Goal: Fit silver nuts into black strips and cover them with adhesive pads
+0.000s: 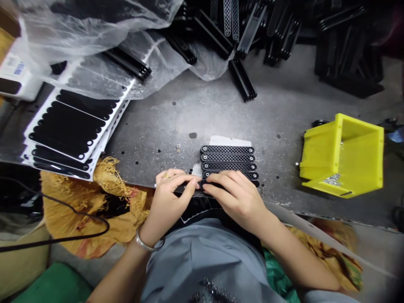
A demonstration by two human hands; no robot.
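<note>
Several black mesh-patterned strips [227, 158] lie side by side on the grey metal table [195, 118], close to its near edge. My right hand [235, 193] rests with its fingers pressed on the nearest black strip [255, 183]. My left hand [170, 191] is closed in a pinch at that strip's left end, its fingertips meeting those of the right hand. A silver bracelet [148, 244] circles my left wrist. A white sheet [229, 141] shows from under the row of strips.
A yellow plastic bin [342, 155] with small metal parts stands at the right. White sheets carrying black oblong stickers [72, 126] are stacked at the left, partly under clear plastic bags [94, 38]. Piles of black strips [252, 25] fill the far side. A yellow cloth [104, 202] and black cable [63, 240] lie near left.
</note>
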